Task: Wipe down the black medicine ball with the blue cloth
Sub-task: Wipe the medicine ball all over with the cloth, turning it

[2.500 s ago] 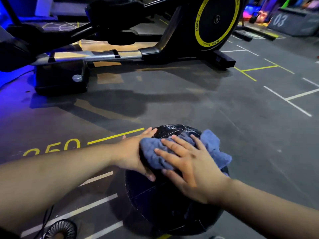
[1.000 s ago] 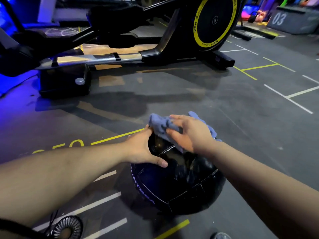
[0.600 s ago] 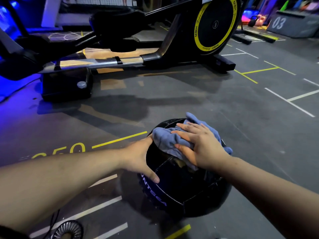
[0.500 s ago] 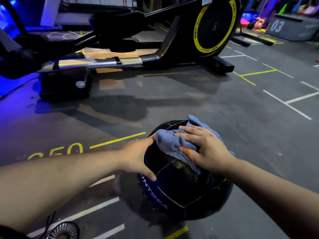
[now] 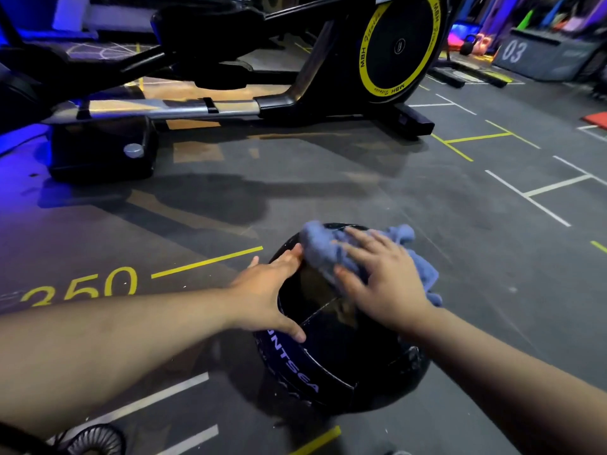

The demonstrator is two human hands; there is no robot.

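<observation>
Head view. The black medicine ball (image 5: 335, 356) is sitting on the dark gym floor (image 5: 427, 198), and all positions below are being given relative to it.

The right hand (image 5: 384, 284) is lying palm-down on the upper far part of the ball, fingers spread and flat, and is pressing the blue cloth (image 5: 325, 247) against the surface. This hand is open; it is pinning the cloth under the palm and fingers, not closing around it. The cloth is bunched and wrinkled. It is spilling out beyond the fingertips toward the ball's far left edge and past the hand on the ball's right side, where a fold is hanging over the curve. The cloth and fingers are slightly blurred.

The left hand (image 5: 266, 297) is bracing the ball's left side. It is open and cupped to the curve, with the thumb reaching onto the near face and the fingertips touching the cloth's left edge.

The ball is looking glossy, with raised seams dividing it into panels and pale lettering running along its lower left band, partly covered by the thumb.

Beyond the ball, an elliptical trainer (image 5: 397, 47) with a yellow-ringed flywheel is standing. To the ball's left, yellow floor numerals (image 5: 82, 287) are showing.
</observation>
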